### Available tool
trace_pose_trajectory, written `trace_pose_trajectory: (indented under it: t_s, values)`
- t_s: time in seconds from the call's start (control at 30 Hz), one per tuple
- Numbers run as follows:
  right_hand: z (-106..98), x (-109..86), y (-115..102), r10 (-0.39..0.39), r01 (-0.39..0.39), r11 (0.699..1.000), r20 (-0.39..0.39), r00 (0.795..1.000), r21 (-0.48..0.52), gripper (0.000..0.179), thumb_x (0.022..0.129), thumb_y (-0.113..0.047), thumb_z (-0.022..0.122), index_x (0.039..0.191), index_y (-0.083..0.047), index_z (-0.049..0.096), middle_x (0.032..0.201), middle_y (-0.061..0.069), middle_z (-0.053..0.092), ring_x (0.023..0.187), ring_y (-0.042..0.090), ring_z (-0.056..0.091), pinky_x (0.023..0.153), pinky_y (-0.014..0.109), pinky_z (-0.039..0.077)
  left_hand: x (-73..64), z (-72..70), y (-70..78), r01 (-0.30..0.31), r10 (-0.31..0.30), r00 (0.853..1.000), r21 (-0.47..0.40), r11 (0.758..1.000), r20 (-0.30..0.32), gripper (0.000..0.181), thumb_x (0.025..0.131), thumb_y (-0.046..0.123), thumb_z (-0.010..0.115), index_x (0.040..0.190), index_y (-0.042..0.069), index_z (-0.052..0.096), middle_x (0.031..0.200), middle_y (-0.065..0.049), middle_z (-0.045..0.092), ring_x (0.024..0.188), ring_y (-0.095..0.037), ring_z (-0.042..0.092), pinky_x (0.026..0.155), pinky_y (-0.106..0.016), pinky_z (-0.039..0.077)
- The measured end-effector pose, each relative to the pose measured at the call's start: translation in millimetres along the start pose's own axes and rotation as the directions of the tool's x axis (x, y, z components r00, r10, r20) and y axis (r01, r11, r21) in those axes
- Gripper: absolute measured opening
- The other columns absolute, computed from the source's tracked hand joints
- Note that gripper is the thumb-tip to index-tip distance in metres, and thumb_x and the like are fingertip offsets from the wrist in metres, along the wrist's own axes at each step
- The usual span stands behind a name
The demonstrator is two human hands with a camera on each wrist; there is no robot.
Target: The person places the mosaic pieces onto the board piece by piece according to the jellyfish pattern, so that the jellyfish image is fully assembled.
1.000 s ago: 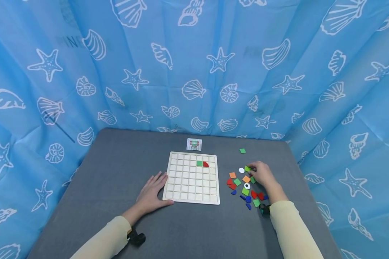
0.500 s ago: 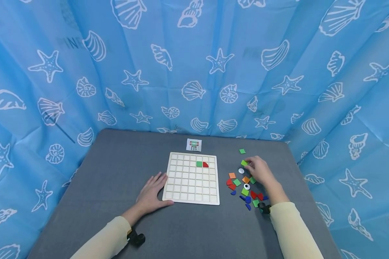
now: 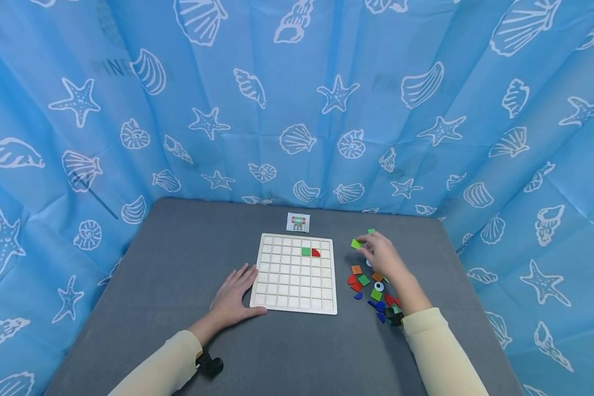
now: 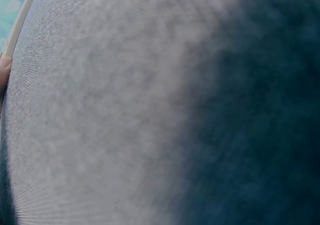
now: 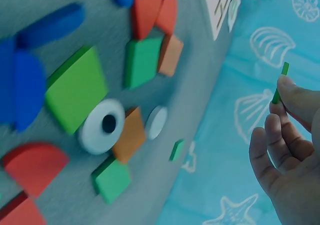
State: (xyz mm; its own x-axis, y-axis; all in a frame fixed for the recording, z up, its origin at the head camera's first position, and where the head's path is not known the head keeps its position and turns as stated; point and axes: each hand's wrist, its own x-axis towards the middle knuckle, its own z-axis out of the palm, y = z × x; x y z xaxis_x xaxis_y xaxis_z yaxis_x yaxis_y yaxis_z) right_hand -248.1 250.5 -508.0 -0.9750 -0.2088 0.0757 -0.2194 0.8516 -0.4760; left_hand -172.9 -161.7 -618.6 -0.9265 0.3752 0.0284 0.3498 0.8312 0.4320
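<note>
My right hand [image 3: 383,257] pinches a light green square tile [image 3: 356,243] between thumb and fingertips, above the table to the right of the board. The right wrist view shows that tile [image 5: 281,82] edge-on, with the other fingers loosely bent below. Fairly straight, spread fingers of my left hand [image 3: 231,297] rest at the left edge and lower left corner of a pale wooden grid board [image 3: 287,286]. In its upper right part, a green square tile [image 3: 306,251] and a red quarter-circle piece [image 3: 315,253] lie side by side.
Right of the board, loose pieces lie scattered: red quarter-circles [image 5: 36,167], blue half-circles [image 5: 30,90], orange squares [image 3: 357,270], green squares [image 3: 363,280] and a white disc with a black dot [image 5: 102,126]. A small printed card [image 3: 298,222] lies behind the board, before a blue shell-patterned curtain [image 3: 257,110].
My right hand has lifted the light green tile from the scattered pieces and carried it left and away from me, toward the board. My left hand stays at the board's edge.
</note>
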Motion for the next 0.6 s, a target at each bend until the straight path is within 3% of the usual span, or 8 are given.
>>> trace_pose_trajectory:
  t_s: [0.17, 0.33, 0.6]
  values:
    - [5.5, 4.4, -14.2, -0.023, 0.023, 1.0, -0.015, 1.0, 0.0, 0.03, 0.096, -0.013, 0.069, 0.125, -0.004, 0.069, 0.116, 0.015, 0.065, 0.1, 0.031, 0.062, 0.085, 0.049, 0.056, -1.7, 1.3, 0.3, -0.002, 0.002, 1.0, -0.003, 1.0, -0.014, 0.114, 0.075, 0.084, 0.062, 0.16, 0.013, 0.031, 0.166, -0.002, 0.029, 0.157, -0.025, 0.018, 0.126, -0.05, 0.016]
    - [12.0, 8.0, -23.8, -0.038, 0.038, 0.999, 0.018, 0.999, -0.007, 0.031, 0.096, -0.016, 0.07, 0.126, -0.007, 0.07, 0.122, 0.015, 0.064, 0.102, 0.03, 0.062, 0.085, 0.049, 0.056, -3.4, 1.1, 0.6, -0.009, 0.009, 1.0, -0.029, 1.0, -0.03, 0.113, 0.074, 0.081, 0.065, 0.158, 0.012, 0.034, 0.165, -0.004, 0.032, 0.156, -0.028, 0.021, 0.125, -0.052, 0.018]
    - [22.5, 17.4, -38.7, -0.069, 0.069, 0.997, 0.015, 0.998, -0.026, 0.03, 0.096, -0.018, 0.071, 0.124, -0.01, 0.071, 0.12, 0.012, 0.066, 0.103, 0.029, 0.063, 0.082, 0.048, 0.056, 0.5, 0.1, -1.6, -0.012, 0.012, 1.0, -0.016, 1.0, -0.015, 0.114, 0.076, 0.081, 0.063, 0.16, 0.013, 0.029, 0.167, -0.003, 0.027, 0.157, -0.026, 0.016, 0.127, -0.05, 0.014]
